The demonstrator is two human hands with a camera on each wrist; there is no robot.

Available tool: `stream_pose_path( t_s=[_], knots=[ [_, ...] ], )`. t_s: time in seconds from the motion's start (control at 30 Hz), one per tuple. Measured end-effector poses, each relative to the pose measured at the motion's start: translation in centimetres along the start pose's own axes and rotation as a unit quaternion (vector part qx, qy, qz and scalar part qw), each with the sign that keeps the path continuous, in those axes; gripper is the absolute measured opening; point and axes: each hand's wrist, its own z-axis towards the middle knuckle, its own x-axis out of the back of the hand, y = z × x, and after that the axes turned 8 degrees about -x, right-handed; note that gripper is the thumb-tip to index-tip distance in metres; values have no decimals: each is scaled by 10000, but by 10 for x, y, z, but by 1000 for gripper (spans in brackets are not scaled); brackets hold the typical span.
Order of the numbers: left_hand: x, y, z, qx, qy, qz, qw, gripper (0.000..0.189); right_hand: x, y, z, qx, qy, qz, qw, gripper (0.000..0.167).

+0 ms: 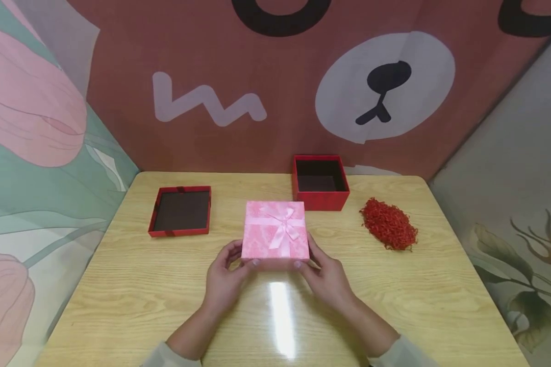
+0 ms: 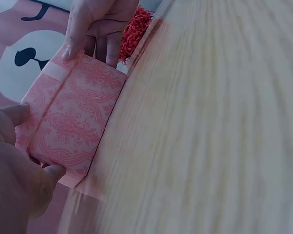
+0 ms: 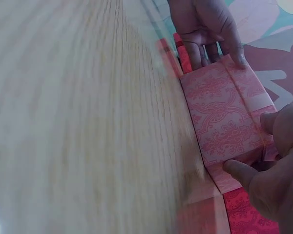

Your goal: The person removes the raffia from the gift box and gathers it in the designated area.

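Pink box [image 1: 265, 240] — bow [image 1: 284, 228] in head view, patterned side [image 2: 82, 114] in wrist views.

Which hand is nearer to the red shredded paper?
Right. The right hand holds the right side of the pink box, left of the shredded paper; the left hand holds the left side, farther away.

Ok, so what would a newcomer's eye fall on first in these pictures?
Probably the pink gift box with its bow, held at center between left hand and right hand. Next, perhaps the big cartoon face on the wall behind, then the red paper shreds at the right of the table and the open red box near its back edge.
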Motion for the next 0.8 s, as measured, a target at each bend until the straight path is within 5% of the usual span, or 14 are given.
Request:
stream_pose_path(
  t_s=[0.8],
  knots=[
    [-11, 2, -13, -22, -99, -95, 9999, 57, 11, 12, -15, 668, 291, -81, 9973, 76]
  ],
)
